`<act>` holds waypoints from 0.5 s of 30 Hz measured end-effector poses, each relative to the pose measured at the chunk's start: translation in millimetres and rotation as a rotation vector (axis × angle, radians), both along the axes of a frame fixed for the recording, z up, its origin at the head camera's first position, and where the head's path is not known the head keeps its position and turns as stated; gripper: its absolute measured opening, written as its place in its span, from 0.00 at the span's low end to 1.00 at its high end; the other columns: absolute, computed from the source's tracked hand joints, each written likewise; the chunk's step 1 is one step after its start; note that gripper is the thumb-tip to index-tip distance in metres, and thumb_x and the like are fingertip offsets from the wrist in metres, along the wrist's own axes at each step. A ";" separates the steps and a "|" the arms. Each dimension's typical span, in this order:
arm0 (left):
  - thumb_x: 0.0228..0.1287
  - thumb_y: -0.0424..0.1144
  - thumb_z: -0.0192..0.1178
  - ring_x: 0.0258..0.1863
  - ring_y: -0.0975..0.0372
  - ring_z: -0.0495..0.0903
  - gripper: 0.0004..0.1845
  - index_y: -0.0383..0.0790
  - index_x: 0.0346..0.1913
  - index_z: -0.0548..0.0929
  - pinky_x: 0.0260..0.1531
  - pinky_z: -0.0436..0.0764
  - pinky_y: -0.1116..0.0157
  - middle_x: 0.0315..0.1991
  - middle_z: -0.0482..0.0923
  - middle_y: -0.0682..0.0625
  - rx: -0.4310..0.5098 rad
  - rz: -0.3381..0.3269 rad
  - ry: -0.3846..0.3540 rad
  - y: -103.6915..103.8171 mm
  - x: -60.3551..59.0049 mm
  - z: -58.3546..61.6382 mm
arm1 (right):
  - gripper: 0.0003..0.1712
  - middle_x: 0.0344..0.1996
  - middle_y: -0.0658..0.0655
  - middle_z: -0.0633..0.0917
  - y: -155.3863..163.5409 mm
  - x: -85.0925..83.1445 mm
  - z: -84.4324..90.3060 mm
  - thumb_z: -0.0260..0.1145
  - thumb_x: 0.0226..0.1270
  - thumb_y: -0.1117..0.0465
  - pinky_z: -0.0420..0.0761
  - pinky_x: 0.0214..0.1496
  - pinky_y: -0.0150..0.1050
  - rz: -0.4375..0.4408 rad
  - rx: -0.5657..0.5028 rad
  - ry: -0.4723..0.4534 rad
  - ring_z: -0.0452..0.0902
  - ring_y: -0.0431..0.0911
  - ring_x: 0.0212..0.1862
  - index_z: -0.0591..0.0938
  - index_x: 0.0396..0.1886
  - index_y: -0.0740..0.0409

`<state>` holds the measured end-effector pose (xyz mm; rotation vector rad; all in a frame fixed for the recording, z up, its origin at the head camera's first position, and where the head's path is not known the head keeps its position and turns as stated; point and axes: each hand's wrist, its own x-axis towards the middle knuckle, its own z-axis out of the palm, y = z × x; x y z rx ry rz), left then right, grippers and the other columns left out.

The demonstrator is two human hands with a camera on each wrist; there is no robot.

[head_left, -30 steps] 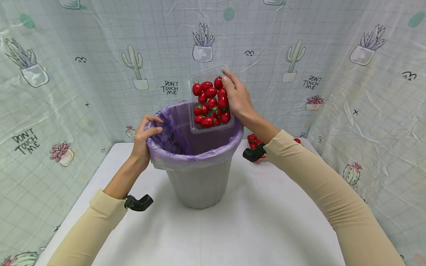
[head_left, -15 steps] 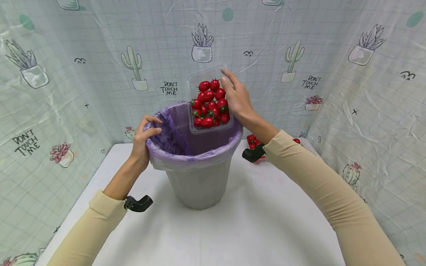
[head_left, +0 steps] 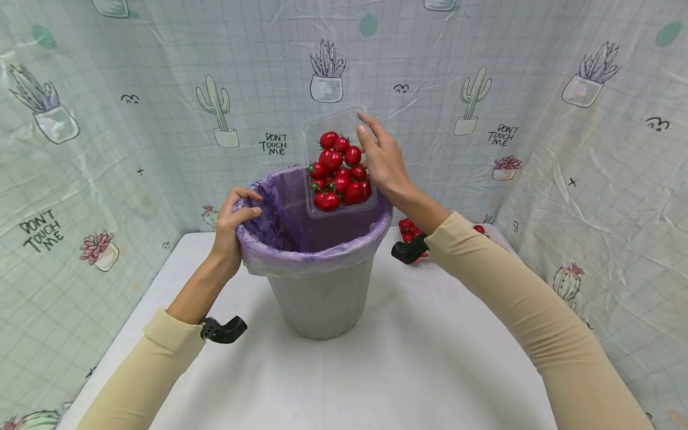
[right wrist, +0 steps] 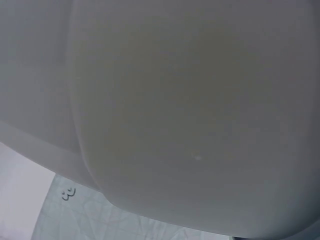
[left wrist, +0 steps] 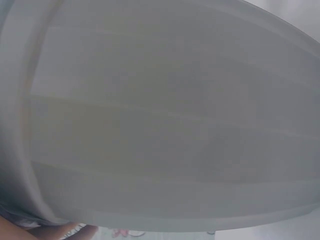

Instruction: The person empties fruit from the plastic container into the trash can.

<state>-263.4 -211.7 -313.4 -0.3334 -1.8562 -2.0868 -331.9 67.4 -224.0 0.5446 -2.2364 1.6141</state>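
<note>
A grey bucket (head_left: 321, 298) lined with a purple bag (head_left: 301, 227) stands on the white table. My left hand (head_left: 233, 221) grips the bag-covered rim on the left side. My right hand (head_left: 383, 161) holds a clear plastic box (head_left: 337, 161) of red cherry tomatoes (head_left: 340, 173), tilted steeply over the far side of the bucket's mouth. The tomatoes lie bunched toward the box's lower end. The left wrist view shows only the bucket wall (left wrist: 165, 120) up close. A blurred pale surface fills the right wrist view.
More cherry tomatoes (head_left: 409, 230) lie on the table behind my right forearm. A cactus-print plastic curtain (head_left: 107, 119) closes in the table at the back and both sides. White tabletop (head_left: 376, 370) lies in front of the bucket.
The tomatoes have slid down inside the tilted box toward its lower end. The box and both hands have hardly moved.
</note>
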 end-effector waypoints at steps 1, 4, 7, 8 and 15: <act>0.59 0.34 0.50 0.52 0.57 0.69 0.12 0.51 0.42 0.79 0.51 0.67 0.64 0.50 0.72 0.53 0.000 -0.001 0.001 0.1 -0.3 -0.3 | 0.28 0.40 0.53 0.75 0.2 -0.2 -0.3 0.48 0.83 0.43 0.77 0.44 0.37 0.000 0.001 0.002 0.71 0.43 0.27 0.68 0.78 0.36; 0.59 0.34 0.50 0.52 0.56 0.69 0.12 0.51 0.42 0.80 0.51 0.68 0.64 0.49 0.72 0.53 0.002 -0.003 0.005 0.5 -0.6 -0.4 | 0.28 0.40 0.54 0.75 0.3 -0.8 -0.6 0.47 0.83 0.42 0.75 0.42 0.37 -0.002 0.005 0.014 0.72 0.43 0.27 0.68 0.78 0.35; 0.60 0.34 0.50 0.52 0.56 0.69 0.12 0.51 0.43 0.79 0.51 0.68 0.63 0.49 0.71 0.53 0.001 -0.004 0.006 0.6 -0.5 -0.2 | 0.28 0.39 0.55 0.74 0.1 -0.7 -0.3 0.47 0.83 0.42 0.74 0.39 0.37 -0.001 0.006 0.023 0.71 0.44 0.26 0.68 0.77 0.35; 0.60 0.34 0.50 0.52 0.56 0.69 0.12 0.51 0.43 0.79 0.51 0.68 0.63 0.49 0.71 0.53 0.000 -0.003 0.004 0.6 -0.3 -0.1 | 0.28 0.40 0.55 0.74 -0.1 -0.5 -0.1 0.47 0.83 0.42 0.75 0.39 0.37 0.001 0.007 0.026 0.71 0.44 0.26 0.68 0.77 0.35; 0.60 0.34 0.50 0.52 0.56 0.69 0.12 0.50 0.43 0.79 0.51 0.67 0.63 0.50 0.71 0.53 -0.005 -0.007 0.004 0.8 0.9 0.9 | 0.28 0.34 0.50 0.75 0.0 1.0 0.7 0.48 0.83 0.43 0.74 0.41 0.37 -0.004 0.010 0.038 0.69 0.42 0.26 0.68 0.77 0.37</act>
